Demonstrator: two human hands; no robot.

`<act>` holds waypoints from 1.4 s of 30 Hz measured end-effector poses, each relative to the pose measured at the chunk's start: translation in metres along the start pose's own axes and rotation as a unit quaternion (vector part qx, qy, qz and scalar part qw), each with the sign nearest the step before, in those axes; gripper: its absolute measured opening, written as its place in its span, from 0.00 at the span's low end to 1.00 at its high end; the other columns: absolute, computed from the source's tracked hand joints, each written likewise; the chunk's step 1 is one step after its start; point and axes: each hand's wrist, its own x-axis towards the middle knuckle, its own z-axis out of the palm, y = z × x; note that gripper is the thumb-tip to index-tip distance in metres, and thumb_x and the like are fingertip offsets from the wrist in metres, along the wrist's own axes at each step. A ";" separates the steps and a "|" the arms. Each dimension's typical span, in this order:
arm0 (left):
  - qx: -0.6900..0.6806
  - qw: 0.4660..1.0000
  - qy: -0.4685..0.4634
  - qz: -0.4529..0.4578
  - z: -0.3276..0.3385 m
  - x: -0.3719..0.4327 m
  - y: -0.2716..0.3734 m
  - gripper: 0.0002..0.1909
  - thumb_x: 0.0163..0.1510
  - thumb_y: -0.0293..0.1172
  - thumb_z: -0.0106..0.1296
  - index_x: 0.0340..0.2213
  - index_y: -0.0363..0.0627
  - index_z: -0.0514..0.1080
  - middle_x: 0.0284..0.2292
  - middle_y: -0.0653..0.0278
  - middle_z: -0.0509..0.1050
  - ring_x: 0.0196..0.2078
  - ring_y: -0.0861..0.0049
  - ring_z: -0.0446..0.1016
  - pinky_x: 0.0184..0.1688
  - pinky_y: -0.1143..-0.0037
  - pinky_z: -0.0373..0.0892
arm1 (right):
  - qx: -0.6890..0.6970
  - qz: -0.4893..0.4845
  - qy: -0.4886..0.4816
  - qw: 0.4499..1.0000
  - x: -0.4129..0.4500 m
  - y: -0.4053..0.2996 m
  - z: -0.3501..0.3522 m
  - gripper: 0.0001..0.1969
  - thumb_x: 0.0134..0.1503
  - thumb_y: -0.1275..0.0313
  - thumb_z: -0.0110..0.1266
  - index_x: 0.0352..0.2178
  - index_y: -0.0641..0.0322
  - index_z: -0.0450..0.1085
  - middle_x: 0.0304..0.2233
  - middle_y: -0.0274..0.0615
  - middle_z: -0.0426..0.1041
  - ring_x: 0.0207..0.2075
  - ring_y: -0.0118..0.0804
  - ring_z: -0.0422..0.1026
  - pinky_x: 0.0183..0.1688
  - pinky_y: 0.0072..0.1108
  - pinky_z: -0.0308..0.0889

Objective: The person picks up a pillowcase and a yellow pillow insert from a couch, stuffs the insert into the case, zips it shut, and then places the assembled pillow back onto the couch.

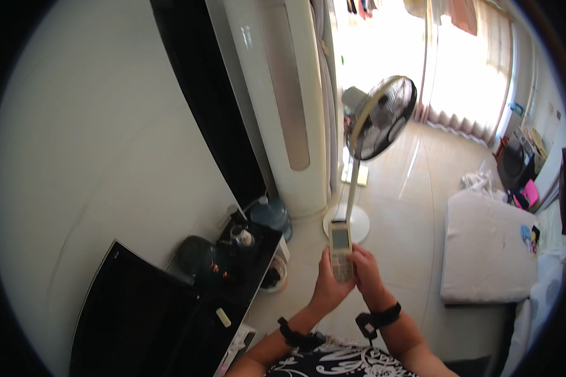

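A white remote control [340, 252] with a grey display is held upright before me by both hands. My left hand [330, 282] wraps its left side and lower end. On the right edge, my right hand [367, 271] grips it with the thumb over the buttons. Both wrists wear black straps. Beyond the remote stands a pedestal fan [382, 118], its round white base [363, 221] on the tiled floor. To the fan's left rises a tall white floor-standing air conditioner [283, 94].
A black cabinet [236, 292] at left carries a television [137, 311], a dark glass vessel [193, 257] and a small pale remote [223, 317]. Behind it sits a blue water jug [269, 214]. A bin [276, 275] stands beside it. A cushioned seat [490, 249] lies right; curtains [471, 85] hang behind.
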 end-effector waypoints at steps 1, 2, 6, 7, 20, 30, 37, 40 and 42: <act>0.001 1.000 0.004 0.014 0.002 -0.001 -0.005 0.52 0.40 0.27 0.65 0.58 0.36 0.41 0.49 0.52 0.62 0.50 0.67 0.66 0.51 0.71 0.65 | 0.012 0.012 -0.005 1.000 -0.002 -0.003 0.000 0.18 0.52 0.78 0.40 0.45 0.72 0.67 0.36 0.40 0.73 0.34 0.29 0.73 0.36 0.18 0.69; -0.013 1.000 -0.003 0.006 0.003 -0.001 -0.008 0.51 0.41 0.26 0.65 0.58 0.36 0.41 0.49 0.52 0.62 0.50 0.67 0.66 0.50 0.72 0.66 | 0.021 0.024 -0.008 0.999 -0.003 -0.004 0.000 0.18 0.52 0.78 0.40 0.45 0.72 0.66 0.36 0.41 0.73 0.34 0.29 0.73 0.36 0.18 0.69; -0.048 0.998 -0.026 -0.029 0.001 -0.003 -0.008 0.50 0.42 0.25 0.64 0.57 0.37 0.40 0.48 0.53 0.62 0.50 0.69 0.67 0.49 0.72 0.67 | 0.052 0.053 -0.033 0.997 0.000 -0.003 -0.002 0.18 0.51 0.79 0.40 0.45 0.72 0.66 0.36 0.42 0.73 0.35 0.31 0.74 0.38 0.19 0.70; -0.048 0.998 -0.024 -0.024 0.000 -0.002 -0.006 0.50 0.42 0.25 0.64 0.57 0.37 0.40 0.48 0.53 0.62 0.50 0.69 0.67 0.49 0.72 0.67 | 0.049 0.049 -0.037 0.997 0.001 -0.003 -0.003 0.18 0.51 0.79 0.40 0.45 0.72 0.66 0.36 0.42 0.73 0.35 0.31 0.74 0.38 0.19 0.70; -0.066 0.998 0.007 0.001 -0.006 -0.002 -0.011 0.48 0.43 0.24 0.62 0.57 0.36 0.41 0.46 0.55 0.64 0.47 0.71 0.69 0.46 0.74 0.69 | 0.043 0.052 -0.063 0.996 0.004 -0.007 0.005 0.18 0.51 0.79 0.39 0.44 0.72 0.66 0.36 0.44 0.73 0.34 0.33 0.74 0.38 0.20 0.70; -0.135 0.987 -0.037 -0.081 -0.025 -0.014 -0.002 0.50 0.45 0.25 0.61 0.61 0.40 0.40 0.49 0.56 0.64 0.48 0.73 0.68 0.49 0.74 0.67 | 0.049 0.054 -0.042 0.996 -0.001 0.007 0.009 0.18 0.50 0.76 0.40 0.42 0.71 0.67 0.35 0.43 0.73 0.34 0.32 0.73 0.38 0.19 0.68; -0.269 0.947 -0.031 -0.174 -0.057 -0.027 -0.019 0.47 0.47 0.20 0.57 0.62 0.45 0.41 0.46 0.61 0.66 0.48 0.77 0.68 0.48 0.77 0.67 | 0.045 0.077 -0.060 0.994 0.007 0.033 0.026 0.12 0.58 0.70 0.40 0.37 0.65 0.68 0.30 0.35 0.72 0.29 0.26 0.71 0.33 0.17 0.67; -0.285 0.934 -0.022 -0.216 -0.075 -0.042 -0.031 0.46 0.48 0.17 0.54 0.62 0.45 0.40 0.48 0.60 0.65 0.49 0.76 0.67 0.49 0.77 0.67 | 0.044 0.122 -0.046 0.990 0.014 0.061 0.038 0.12 0.60 0.68 0.40 0.35 0.63 0.68 0.28 0.33 0.71 0.27 0.24 0.70 0.29 0.16 0.66; -0.301 0.923 -0.011 -0.240 -0.091 -0.055 -0.046 0.45 0.48 0.17 0.53 0.62 0.45 0.41 0.48 0.60 0.65 0.49 0.76 0.68 0.49 0.77 0.67 | 0.030 0.150 -0.048 0.987 0.022 0.088 0.041 0.11 0.60 0.68 0.40 0.35 0.63 0.68 0.27 0.33 0.71 0.27 0.24 0.70 0.28 0.16 0.66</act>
